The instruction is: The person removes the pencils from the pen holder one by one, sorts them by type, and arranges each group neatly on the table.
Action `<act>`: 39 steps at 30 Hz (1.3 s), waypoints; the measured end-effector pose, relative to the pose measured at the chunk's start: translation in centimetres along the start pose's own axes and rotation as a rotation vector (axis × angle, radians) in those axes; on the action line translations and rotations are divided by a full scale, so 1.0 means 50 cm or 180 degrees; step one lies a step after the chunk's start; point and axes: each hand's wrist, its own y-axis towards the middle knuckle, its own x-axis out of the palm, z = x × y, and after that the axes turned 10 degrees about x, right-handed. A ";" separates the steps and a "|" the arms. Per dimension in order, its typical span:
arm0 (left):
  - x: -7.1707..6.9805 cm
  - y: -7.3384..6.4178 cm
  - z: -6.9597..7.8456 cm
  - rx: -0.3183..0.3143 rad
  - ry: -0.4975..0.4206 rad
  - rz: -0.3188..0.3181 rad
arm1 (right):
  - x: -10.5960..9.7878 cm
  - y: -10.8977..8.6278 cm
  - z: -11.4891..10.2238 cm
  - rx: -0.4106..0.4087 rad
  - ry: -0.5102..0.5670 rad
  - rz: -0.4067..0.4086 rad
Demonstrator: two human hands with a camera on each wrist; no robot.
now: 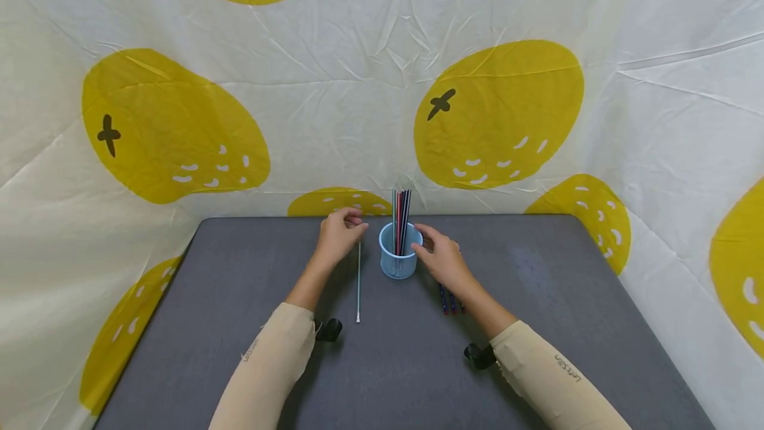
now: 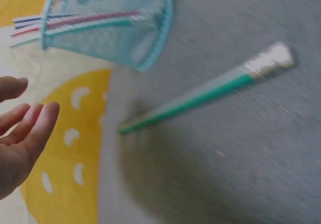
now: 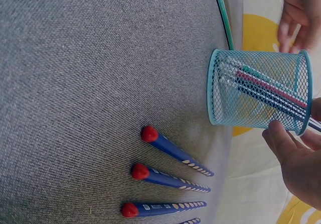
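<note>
A light blue mesh pen cup (image 1: 398, 269) stands upright near the back of the table, with several thin pencils (image 1: 401, 211) in green, red and dark tones leaning inside. My right hand (image 1: 444, 261) holds the cup at its right side, thumb and fingers at the rim. To the left of the cup, my left hand (image 1: 339, 237) hovers near the far end of a green pencil (image 2: 195, 101) with a pale, shiny end. Its fingers are loosely bent and hold nothing in the left wrist view. That pencil lies on the table, pointing away from me.
Several blue pencils (image 3: 173, 181) with red ends lie side by side under my right forearm, right of the cup. The grey table (image 1: 406, 363) meets a white cloth (image 1: 346, 131) with yellow fruit shapes at its back edge.
</note>
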 end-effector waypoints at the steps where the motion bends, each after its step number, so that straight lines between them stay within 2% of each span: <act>1: 0.000 0.004 0.008 0.0034 -0.0029 0.0017 | 0.000 0.000 0.000 0.0003 -0.0001 -0.0002; 6: 0.004 0.021 0.044 0.0197 -0.0147 0.0038 | 0.000 0.000 0.001 0.0010 -0.0008 -0.0019; 12: 0.025 0.041 0.067 0.0279 -0.0326 -0.0113 | -0.001 0.000 0.000 0.0007 -0.0012 0.0016; 15: 0.037 0.051 0.072 0.0257 -0.0435 -0.0155 | -0.002 0.000 -0.001 0.0004 -0.0005 0.0000; 20: 0.055 0.059 0.076 0.0176 -0.0456 -0.0139 | -0.003 0.000 0.000 -0.0020 0.0019 -0.0029; 29: 0.078 0.066 0.081 0.0175 -0.0621 -0.0133 | -0.003 -0.004 0.001 -0.0098 0.0006 -0.0020; 39: 0.090 0.074 0.080 0.0126 -0.0529 -0.0101 | -0.001 -0.002 0.000 -0.0076 0.0024 -0.0006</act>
